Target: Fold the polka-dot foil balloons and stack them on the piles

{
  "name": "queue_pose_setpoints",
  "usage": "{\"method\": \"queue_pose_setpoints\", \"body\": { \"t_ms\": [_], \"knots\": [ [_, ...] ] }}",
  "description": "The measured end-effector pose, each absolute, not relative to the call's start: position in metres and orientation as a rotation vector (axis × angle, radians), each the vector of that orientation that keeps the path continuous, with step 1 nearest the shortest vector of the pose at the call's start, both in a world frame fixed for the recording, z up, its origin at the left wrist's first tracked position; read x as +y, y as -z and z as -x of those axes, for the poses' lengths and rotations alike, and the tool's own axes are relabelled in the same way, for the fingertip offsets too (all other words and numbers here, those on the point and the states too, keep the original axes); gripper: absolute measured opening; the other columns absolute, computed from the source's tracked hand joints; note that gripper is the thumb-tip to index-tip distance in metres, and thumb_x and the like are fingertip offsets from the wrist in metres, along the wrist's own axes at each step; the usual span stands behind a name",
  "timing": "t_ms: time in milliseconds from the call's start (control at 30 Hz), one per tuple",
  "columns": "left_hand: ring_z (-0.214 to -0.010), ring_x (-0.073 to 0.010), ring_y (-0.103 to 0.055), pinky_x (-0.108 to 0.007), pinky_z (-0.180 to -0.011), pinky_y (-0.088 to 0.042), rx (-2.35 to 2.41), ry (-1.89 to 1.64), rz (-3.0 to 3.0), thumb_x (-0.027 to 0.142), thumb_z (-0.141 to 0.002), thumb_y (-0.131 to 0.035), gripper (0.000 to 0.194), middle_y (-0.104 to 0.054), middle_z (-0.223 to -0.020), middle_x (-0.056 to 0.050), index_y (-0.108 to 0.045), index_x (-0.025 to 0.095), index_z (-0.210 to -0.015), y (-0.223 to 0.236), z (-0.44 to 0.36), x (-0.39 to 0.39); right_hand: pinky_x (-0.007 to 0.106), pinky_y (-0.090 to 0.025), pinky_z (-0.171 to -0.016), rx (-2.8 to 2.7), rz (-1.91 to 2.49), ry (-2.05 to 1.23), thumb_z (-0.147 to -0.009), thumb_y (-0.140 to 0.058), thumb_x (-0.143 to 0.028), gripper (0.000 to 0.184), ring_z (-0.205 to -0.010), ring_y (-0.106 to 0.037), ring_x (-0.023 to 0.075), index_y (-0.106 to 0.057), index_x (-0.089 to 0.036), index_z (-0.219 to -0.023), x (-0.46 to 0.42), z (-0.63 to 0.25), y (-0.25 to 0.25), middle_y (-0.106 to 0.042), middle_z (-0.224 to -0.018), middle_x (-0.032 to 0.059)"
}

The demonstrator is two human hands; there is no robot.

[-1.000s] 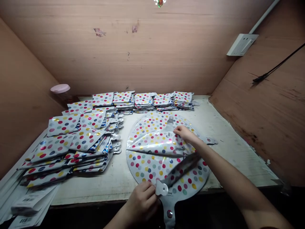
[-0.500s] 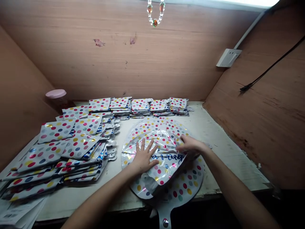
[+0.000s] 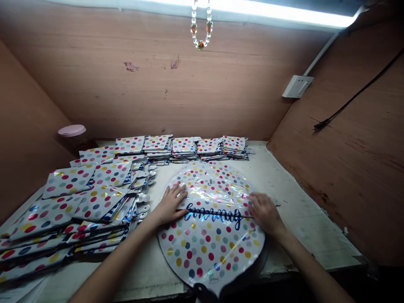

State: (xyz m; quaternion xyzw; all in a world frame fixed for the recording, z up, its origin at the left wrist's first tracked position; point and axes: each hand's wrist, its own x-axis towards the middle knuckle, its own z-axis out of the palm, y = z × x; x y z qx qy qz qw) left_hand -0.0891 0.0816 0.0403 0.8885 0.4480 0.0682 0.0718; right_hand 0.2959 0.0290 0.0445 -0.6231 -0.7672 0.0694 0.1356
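A flat, uninflated foil balloon [image 3: 205, 248] with coloured dots lies spread on the table, its tail end toward me over the front edge. Blue script lettering [image 3: 214, 215] and a dark crease line run across its middle. Another layer's darker edge shows beneath it at the lower right. My left hand [image 3: 170, 206] rests on the balloon's left side, fingers extended and holding nothing. On the opposite side, my right hand [image 3: 265, 212] has its fingers curled down at the balloon's edge. Slight blur covers those fingertips.
Folded dotted balloons [image 3: 94, 202] are stacked at the left, and a row of folded piles [image 3: 183, 147] lines the back. A pink-lidded jar [image 3: 72, 131] stands back left. Beads [image 3: 201, 44] hang above; a black cable [image 3: 350, 103] hangs at right.
The top balloon's folded-over part now lies flat, and all the lettering shows. My left hand has moved left to the edge; my right hand has moved slightly right and down. The view has tilted up.
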Motion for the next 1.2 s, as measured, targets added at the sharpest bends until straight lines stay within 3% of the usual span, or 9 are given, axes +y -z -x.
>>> {"method": "queue_pose_setpoints", "body": {
  "t_ms": [100,233,367,567,733,867,967,1067,1200],
  "knots": [
    [-0.133,-0.0297,-0.036,-0.05,-0.111,-0.029,1.192,-0.229,-2.738,0.032,-0.082,-0.056,0.056,-0.045,-0.142,-0.007,-0.046,0.024,-0.136,-0.041,0.101,0.079,0.041,-0.036,-0.107,-2.543,1.329,-0.273,-0.082,-0.051,-0.02,0.052,-0.131,-0.039,0.0248,-0.047,-0.017,-0.133,0.017,-0.302,-0.03,-0.045,-0.141,0.0113],
    [-0.131,-0.0237,-0.042,-0.042,-0.109,-0.036,1.309,-0.235,-2.568,0.008,-0.076,-0.045,0.062,-0.043,-0.145,-0.006,-0.045,0.019,-0.137,-0.036,0.108,0.083,0.044,-0.036,-0.109,-2.475,1.445,-0.249,-0.073,-0.042,-0.005,0.067,-0.135,-0.036,0.0232,-0.041,-0.015,-0.14,0.024,-0.319,-0.009,-0.04,-0.146,0.01],
    [-0.12,-0.0196,-0.055,-0.037,-0.106,-0.041,1.401,-0.359,-2.384,0.01,-0.079,-0.038,0.049,-0.057,-0.132,-0.005,-0.06,0.018,-0.122,-0.039,0.123,0.098,0.044,-0.039,-0.108,-2.42,1.47,-0.212,-0.078,-0.038,-0.005,0.06,-0.132,-0.042,0.0225,-0.047,-0.018,-0.136,0.03,-0.335,-0.007,-0.047,-0.142,0.009],
    [-0.114,-0.0222,-0.059,-0.038,-0.101,-0.047,1.363,-0.301,-2.482,0.019,-0.083,-0.043,0.035,-0.063,-0.124,-0.004,-0.068,0.02,-0.108,-0.04,0.137,0.102,0.045,-0.036,-0.11,-2.571,1.353,-0.123,-0.082,-0.048,-0.018,0.062,-0.138,-0.03,0.0253,-0.037,-0.016,-0.143,0.021,-0.351,-0.014,-0.038,-0.148,0.0081],
    [-0.129,-0.0286,-0.044,-0.051,-0.105,-0.039,1.31,-0.354,-2.83,0.012,-0.083,-0.046,0.051,-0.053,-0.136,-0.008,-0.051,0.023,-0.132,-0.042,0.121,0.087,0.05,-0.041,-0.105,-2.557,1.452,0.155,-0.079,-0.046,-0.007,0.061,-0.136,-0.033,0.0295,-0.043,-0.018,-0.139,0.023,-0.35,-0.013,-0.041,-0.146,0.0067],
    [-0.107,-0.0218,-0.06,-0.045,-0.1,-0.045,1.147,-0.404,-2.956,0.01,-0.091,-0.039,0.044,-0.066,-0.113,-0.01,-0.05,0.02,-0.132,-0.046,0.104,0.082,0.043,-0.047,-0.101,-2.588,1.281,0.155,-0.086,-0.038,-0.005,0.046,-0.126,-0.049,0.0262,-0.055,-0.012,-0.128,0.031,-0.337,-0.016,-0.056,-0.132,0.0128],
    [-0.112,-0.0218,-0.058,-0.046,-0.108,-0.037,1.129,-0.434,-2.913,0.01,-0.091,-0.039,0.039,-0.065,-0.117,-0.011,-0.055,0.018,-0.126,-0.046,0.104,0.081,0.041,-0.048,-0.1,-2.492,1.214,0.041,-0.087,-0.04,-0.008,0.041,-0.12,-0.054,0.024,-0.059,-0.012,-0.123,0.036,-0.337,-0.015,-0.06,-0.127,0.014],
    [-0.116,-0.0236,-0.056,-0.041,-0.101,-0.044,1.264,-0.449,-2.625,0.016,-0.083,-0.049,0.046,-0.06,-0.126,-0.008,-0.052,0.02,-0.129,-0.044,0.111,0.082,0.043,-0.044,-0.103,-2.357,1.191,-0.197,-0.084,-0.045,-0.013,0.042,-0.124,-0.05,0.0237,-0.058,-0.017,-0.124,0.041,-0.344,-0.015,-0.056,-0.132,0.0113],
    [-0.099,-0.024,-0.064,-0.036,-0.088,-0.05,1.526,-0.578,-2.111,0.023,-0.08,-0.048,0.031,-0.069,-0.106,-0.005,-0.064,0.022,-0.106,-0.044,0.124,0.09,0.042,-0.047,-0.098,-2.002,1.294,-0.641,-0.087,-0.047,-0.028,0.029,-0.113,-0.058,0.0239,-0.066,-0.02,-0.108,0.053,-0.353,-0.023,-0.065,-0.119,0.0103]
  ]
}}
